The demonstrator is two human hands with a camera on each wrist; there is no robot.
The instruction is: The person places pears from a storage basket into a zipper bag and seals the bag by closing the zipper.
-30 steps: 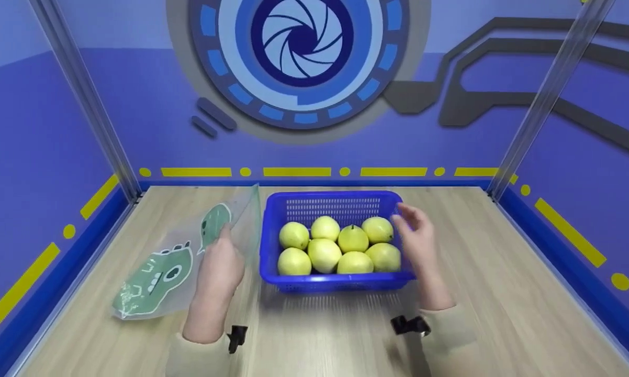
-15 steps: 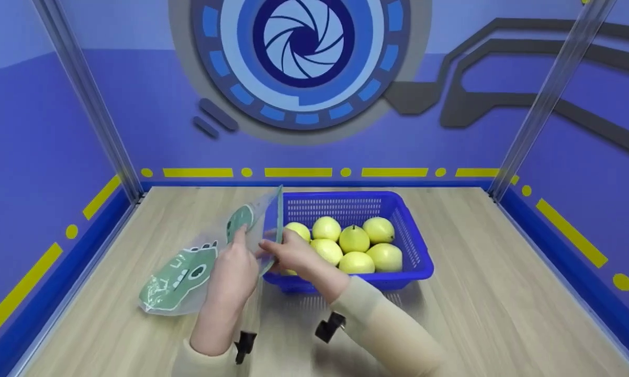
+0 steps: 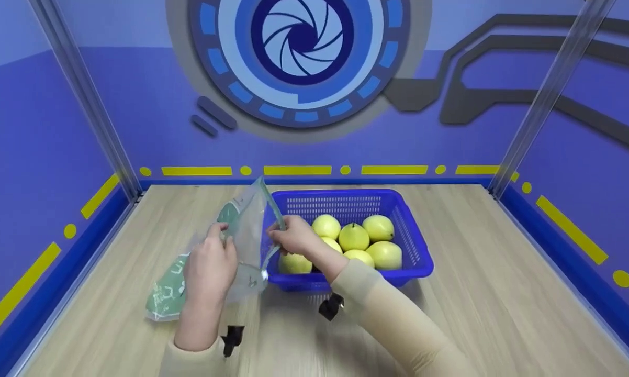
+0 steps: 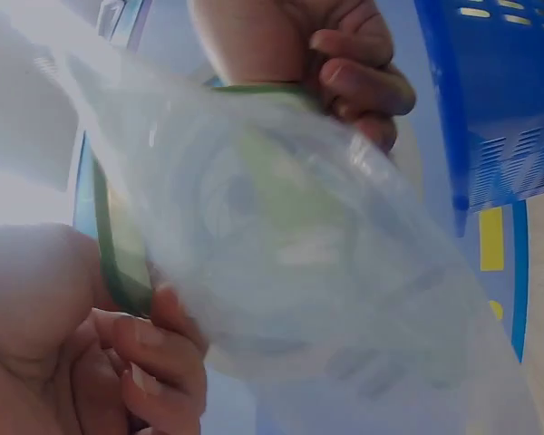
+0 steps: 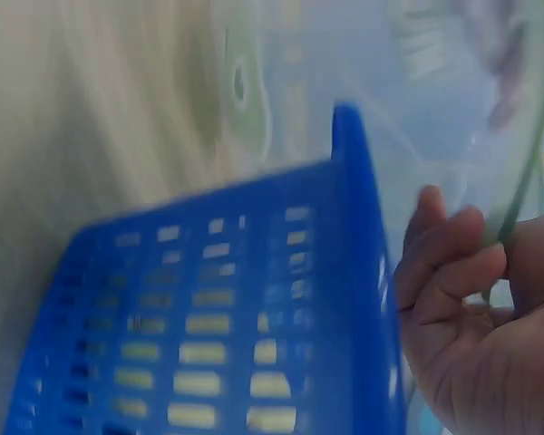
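A person's two hands hold a translucent plastic bag printed with green cartoon shapes on the left part of a wood-grain surface. The left hand pinches one side of its mouth; the right hand pinches the green-edged opposite side, and the mouth gapes between them. Just right of the bag, a blue perforated plastic basket holds yellow-green pears, some partly hidden behind the right hand and forearm.
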